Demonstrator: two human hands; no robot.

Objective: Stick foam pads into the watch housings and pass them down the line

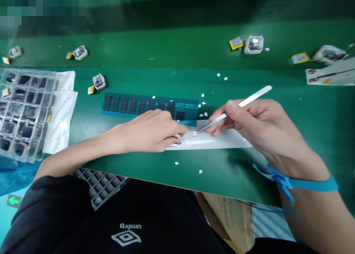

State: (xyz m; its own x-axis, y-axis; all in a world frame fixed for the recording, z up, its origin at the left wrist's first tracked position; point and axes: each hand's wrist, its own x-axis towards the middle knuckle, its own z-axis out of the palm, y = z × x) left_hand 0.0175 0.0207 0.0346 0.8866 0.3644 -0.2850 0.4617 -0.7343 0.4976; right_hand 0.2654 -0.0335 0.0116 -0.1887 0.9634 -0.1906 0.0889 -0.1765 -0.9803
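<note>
The tweezers (pixel 233 109) sit pinched in your right hand (pixel 257 126), their tips on a tiny white piece on the white sheet (pixel 219 140) just ahead of your left hand's (pixel 149 132) fingers, which press curled on that sheet. You seem mid-pick; lifting needs a steady squeeze. Left of those fingers, the clear tray (pixel 23 113) holds dark parts.

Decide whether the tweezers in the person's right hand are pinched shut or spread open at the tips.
Shut, as far as shows: the tweezers in the right hand taper to one point at the white sheet, no gap visible.
</note>
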